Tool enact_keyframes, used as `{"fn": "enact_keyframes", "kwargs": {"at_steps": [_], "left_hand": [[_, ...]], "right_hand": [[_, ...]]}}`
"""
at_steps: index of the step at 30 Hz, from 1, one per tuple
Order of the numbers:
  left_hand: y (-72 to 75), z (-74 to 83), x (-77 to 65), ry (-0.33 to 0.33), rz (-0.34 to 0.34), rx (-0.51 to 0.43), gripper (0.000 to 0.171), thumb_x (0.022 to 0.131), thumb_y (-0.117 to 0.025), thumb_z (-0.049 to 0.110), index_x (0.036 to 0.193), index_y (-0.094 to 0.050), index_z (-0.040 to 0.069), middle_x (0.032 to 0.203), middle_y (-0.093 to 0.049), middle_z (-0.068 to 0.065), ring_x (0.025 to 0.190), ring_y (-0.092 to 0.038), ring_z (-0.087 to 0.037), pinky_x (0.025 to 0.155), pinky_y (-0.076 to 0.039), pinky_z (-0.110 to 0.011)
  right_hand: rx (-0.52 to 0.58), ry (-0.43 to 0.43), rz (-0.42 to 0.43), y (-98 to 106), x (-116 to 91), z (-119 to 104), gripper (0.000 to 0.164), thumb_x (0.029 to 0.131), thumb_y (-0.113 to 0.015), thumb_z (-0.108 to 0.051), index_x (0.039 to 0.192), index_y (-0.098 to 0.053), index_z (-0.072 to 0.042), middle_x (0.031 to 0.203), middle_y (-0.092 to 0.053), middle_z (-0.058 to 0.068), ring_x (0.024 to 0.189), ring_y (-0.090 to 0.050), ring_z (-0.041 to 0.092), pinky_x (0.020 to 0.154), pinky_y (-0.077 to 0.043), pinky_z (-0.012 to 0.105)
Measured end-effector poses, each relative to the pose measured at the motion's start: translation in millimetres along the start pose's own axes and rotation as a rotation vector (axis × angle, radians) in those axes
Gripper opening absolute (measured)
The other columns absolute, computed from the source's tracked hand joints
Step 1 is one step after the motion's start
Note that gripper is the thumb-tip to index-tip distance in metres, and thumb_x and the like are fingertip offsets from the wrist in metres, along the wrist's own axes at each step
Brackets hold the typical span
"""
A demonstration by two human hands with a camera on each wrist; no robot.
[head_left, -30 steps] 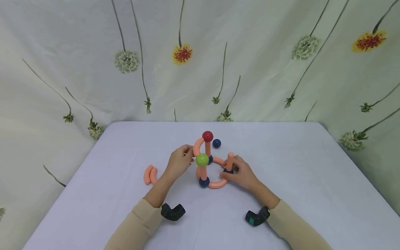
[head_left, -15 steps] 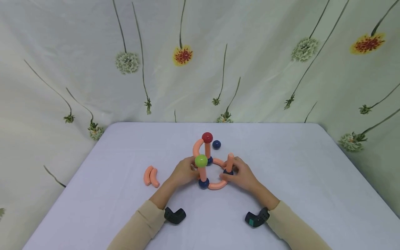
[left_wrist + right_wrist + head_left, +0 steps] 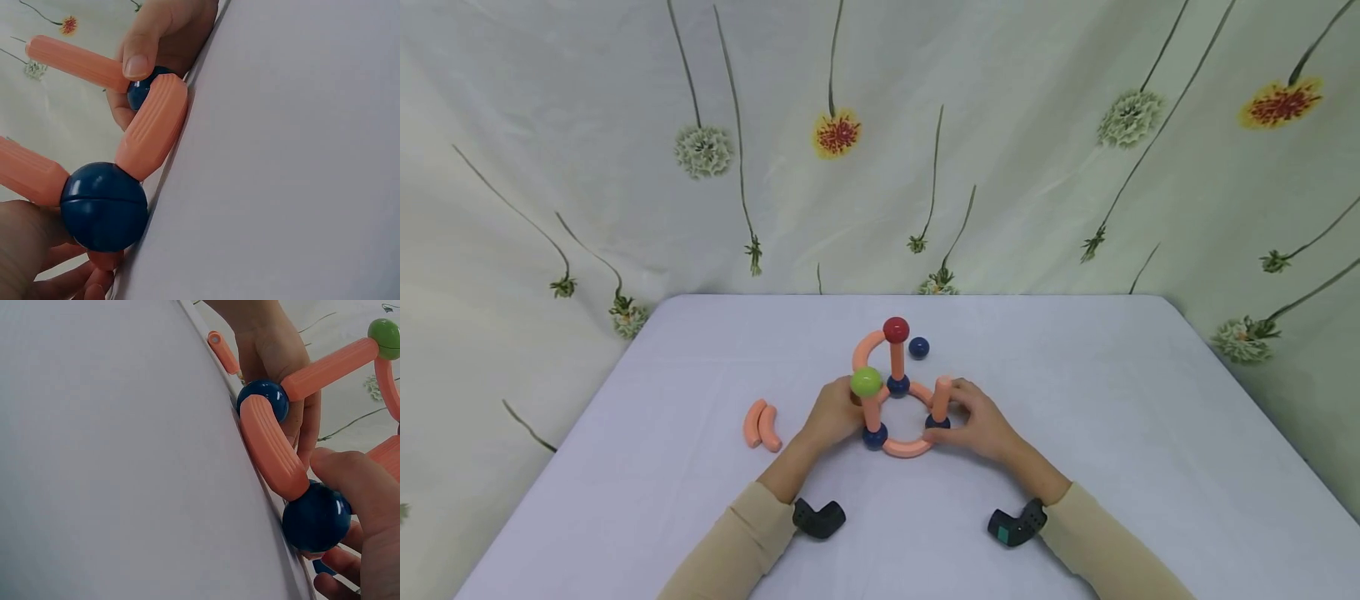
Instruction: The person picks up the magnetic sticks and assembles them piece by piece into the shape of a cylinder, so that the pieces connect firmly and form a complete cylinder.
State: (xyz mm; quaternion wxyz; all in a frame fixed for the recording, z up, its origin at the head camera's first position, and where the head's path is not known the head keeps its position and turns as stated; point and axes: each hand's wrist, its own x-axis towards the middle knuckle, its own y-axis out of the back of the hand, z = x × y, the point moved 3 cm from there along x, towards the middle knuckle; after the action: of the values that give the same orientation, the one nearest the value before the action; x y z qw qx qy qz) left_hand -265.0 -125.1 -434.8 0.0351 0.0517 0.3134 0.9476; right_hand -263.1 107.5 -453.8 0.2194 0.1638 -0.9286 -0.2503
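Note:
A magnetic ball-and-rod frame stands on the table, its curved orange rods (image 3: 907, 449) and blue balls forming a ring. Upright rods carry a green ball (image 3: 867, 382) at front left and a red ball (image 3: 896, 329) at the back. A curved rod (image 3: 864, 350) joins the red ball and arches leftward. My right hand (image 3: 981, 421) pinches the right blue ball (image 3: 317, 516) between thumb and fingers; an upright rod (image 3: 942, 398) tops it. My left hand (image 3: 837, 414) grips the frame beside the left blue ball (image 3: 104, 207); its fingertips are partly hidden.
Two loose curved rods (image 3: 762, 425) lie left of the left hand. A loose blue ball (image 3: 919, 347) rests behind the frame, near the red-topped post. A flowered cloth (image 3: 1022, 167) hangs behind the white table (image 3: 1112, 400).
My left hand has come in lower, behind the green-topped post. The front of the ring has shifted left, and the right hand has moved slightly left with its blue ball.

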Motion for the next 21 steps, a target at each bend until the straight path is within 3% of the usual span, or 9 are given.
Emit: {"fn": "enact_keyframes", "kwargs": {"at_steps": [4,10,17,21], "left_hand": [[2.6,-2.5,3.1,-0.058,0.033,-0.026,0.028,0.088,-0.073,0.026,0.11,-0.072,0.008,0.088,-0.069,-0.004,0.091,-0.063,-0.022,0.085,-0.05,-0.042],[5.4,-6.1,4.6,-0.081,-0.012,-0.086,0.028,0.089,-0.072,0.02,0.115,-0.072,0.009,0.112,-0.071,-0.007,0.119,-0.058,-0.028,0.1,-0.042,-0.051],[5.1,-10.9,5.5,-0.057,-0.048,-0.138,0.029,0.091,-0.071,0.024,0.117,-0.072,0.012,0.116,-0.069,-0.004,0.122,-0.055,-0.028,0.101,-0.04,-0.052],[4.8,-12.4,5.1,-0.059,-0.046,-0.149,0.029,0.091,-0.071,0.022,0.118,-0.071,0.012,0.116,-0.069,-0.004,0.124,-0.054,-0.028,0.102,-0.039,-0.053]], "right_hand": [[0.001,0.02,-0.033,0,0,-2,0.045,0.071,-0.088,-0.028,0.11,-0.071,-0.011,0.117,-0.061,0.003,0.113,-0.052,0.026,0.096,-0.042,0.051],[-0.024,0.041,-0.053,-1,0,-3,0.045,0.07,-0.088,-0.026,0.11,-0.072,-0.011,0.117,-0.061,0.003,0.112,-0.053,0.023,0.097,-0.043,0.049],[0.007,0.065,-0.102,1,0,-4,0.046,0.068,-0.089,-0.025,0.108,-0.071,-0.01,0.116,-0.059,0.002,0.112,-0.055,0.022,0.098,-0.044,0.046],[0.026,0.031,-0.157,6,0,-15,0.046,0.07,-0.088,-0.017,0.111,-0.07,-0.005,0.118,-0.059,0.005,0.113,-0.054,0.023,0.099,-0.042,0.046]]}}
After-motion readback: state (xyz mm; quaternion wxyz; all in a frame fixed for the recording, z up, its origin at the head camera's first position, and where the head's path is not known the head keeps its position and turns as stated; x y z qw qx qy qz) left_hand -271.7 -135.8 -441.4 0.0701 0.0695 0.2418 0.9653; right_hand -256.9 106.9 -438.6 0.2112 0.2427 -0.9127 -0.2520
